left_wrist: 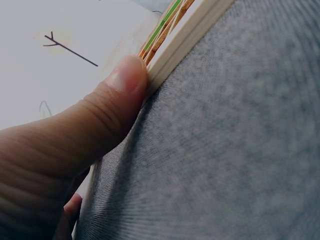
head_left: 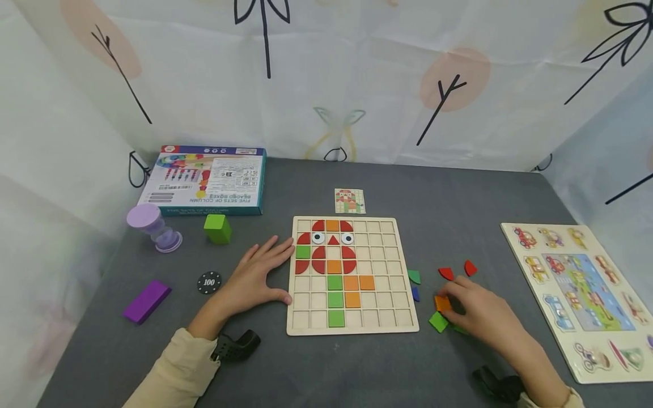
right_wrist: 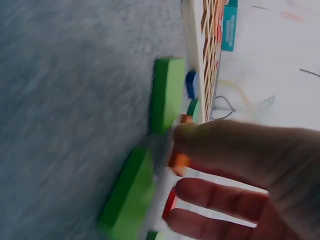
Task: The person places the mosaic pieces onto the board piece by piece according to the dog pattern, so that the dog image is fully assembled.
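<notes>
A wooden grid board (head_left: 398, 317) lies mid-table, with red, orange and green tiles and two eye pieces (head_left: 318, 238) set in its cells. Along its left edge rests my left hand (head_left: 255, 277), fingers spread and thumb (left_wrist: 115, 95) touching the rim. To the right of the board, my right hand (head_left: 482, 309) pinches an orange square tile (head_left: 442, 304) by thumb and fingers. Close by that hand are a green tile (head_left: 438, 322), another green tile (right_wrist: 130, 195) and two red pieces (head_left: 470, 267). A dark green piece (head_left: 414, 276) and a blue piece (head_left: 415, 293) lie against the board's right edge.
A small pattern card (head_left: 350, 201) lies behind the board. On the left are a box (head_left: 204, 181), lilac hourglass-shaped toy (head_left: 155, 226), green cube (head_left: 217, 229), black disc (head_left: 209, 282) and purple block (head_left: 147, 302). A picture puzzle board (head_left: 586, 294) lies at the right.
</notes>
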Demonstrator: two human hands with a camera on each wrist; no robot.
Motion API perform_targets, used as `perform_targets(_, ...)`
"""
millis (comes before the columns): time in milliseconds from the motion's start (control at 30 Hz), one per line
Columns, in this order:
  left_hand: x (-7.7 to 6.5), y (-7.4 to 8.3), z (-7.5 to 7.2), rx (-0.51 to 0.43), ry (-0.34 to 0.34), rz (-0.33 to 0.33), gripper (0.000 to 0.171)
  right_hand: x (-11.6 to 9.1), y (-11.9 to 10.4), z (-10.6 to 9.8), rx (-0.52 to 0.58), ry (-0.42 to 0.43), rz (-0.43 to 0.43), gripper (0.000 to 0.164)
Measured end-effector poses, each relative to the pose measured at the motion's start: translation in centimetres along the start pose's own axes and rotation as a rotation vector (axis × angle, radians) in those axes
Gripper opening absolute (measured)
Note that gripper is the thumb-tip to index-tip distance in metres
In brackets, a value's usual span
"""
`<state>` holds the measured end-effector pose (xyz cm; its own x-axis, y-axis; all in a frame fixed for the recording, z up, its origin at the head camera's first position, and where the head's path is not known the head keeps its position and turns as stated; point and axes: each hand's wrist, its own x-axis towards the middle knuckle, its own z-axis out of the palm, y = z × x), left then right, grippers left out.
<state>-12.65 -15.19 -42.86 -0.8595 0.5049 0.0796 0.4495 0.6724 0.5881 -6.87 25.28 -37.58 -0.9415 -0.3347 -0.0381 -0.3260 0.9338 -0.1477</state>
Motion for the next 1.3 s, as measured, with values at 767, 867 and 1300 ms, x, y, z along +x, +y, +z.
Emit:
perform_targets(767, 0.0, 0.0, 0.1, 0.007, 0.0, 0.0, 0.101, 4.6, -8.1, 2.3, 0.116, 0.065, -0.266, 0.022)
perform_targets(867, 0.0, 0.0, 0.1, 0.007, -0.001, -0.002, 0.101, 4.7, -8.3, 2.4, 0.098, 0.062, -0.256, 0.022)
perform_targets(1300, 0.0, -0.1, 0.2, 0.008, -0.001, -0.005, 0.102, 4.6, -8.3, 2.3, 0.068, 0.052, -0.248, 0.028)
